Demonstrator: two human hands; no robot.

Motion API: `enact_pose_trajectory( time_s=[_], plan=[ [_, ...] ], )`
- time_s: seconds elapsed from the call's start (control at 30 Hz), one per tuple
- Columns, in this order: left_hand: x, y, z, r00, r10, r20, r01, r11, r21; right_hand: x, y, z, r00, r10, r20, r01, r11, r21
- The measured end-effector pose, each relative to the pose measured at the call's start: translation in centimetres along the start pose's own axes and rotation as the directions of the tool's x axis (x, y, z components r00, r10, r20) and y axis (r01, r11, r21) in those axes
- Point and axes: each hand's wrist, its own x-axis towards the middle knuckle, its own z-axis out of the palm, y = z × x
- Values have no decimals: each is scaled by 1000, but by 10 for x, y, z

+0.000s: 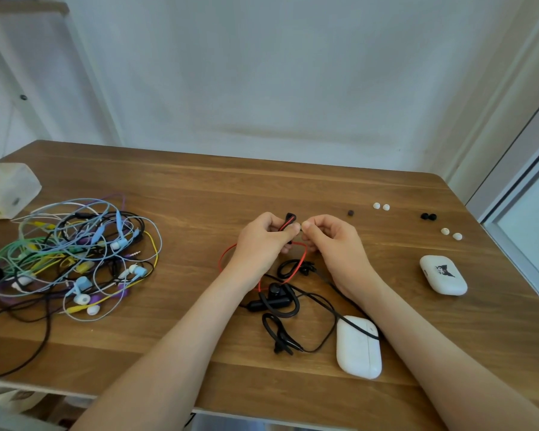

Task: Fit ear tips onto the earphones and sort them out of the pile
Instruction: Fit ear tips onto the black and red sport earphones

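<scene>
My left hand [263, 241] grips a red-and-black earphone [289, 219] above the middle of the wooden table [293, 188]; its red cable [227, 253] loops down below my wrist. My right hand [333, 241] pinches something tiny against the earphone's end; what it holds is hidden by my fingertips. Loose ear tips lie at the far right: one dark tip [350, 212], a white pair [381, 206], a black pair [428, 216] and another white pair [451, 233]. A tangled pile of coloured earphones [72, 259] lies at the left.
Black ear-hook earphones [277, 303] with cables lie between my forearms. A white charging case [358, 346] sits near the front edge, a second white case [443, 274] with a black print at the right. A translucent box [7, 189] stands at the far left.
</scene>
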Motion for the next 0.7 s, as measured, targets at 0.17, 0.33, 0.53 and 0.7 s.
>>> enact_pose_trajectory(
  time_s=[0.17,0.33,0.53,0.7],
  plan=[
    [0,1,-1,1000,8,15,-8,1000,-1,-1,1,1,1000,-21,-3,21,1000,3],
    [0,0,-2,999,-7,46,9,999,-49,-2,-1,1,996,-65,56,63,997,36],
    [0,-2,-3,993,8,117,-1,998,-65,0,-2,0,997,-54,52,49,994,100],
    [0,-3,-5,990,24,136,-11,995,-94,2,-2,-3,993,-44,109,30,991,132]
  ],
)
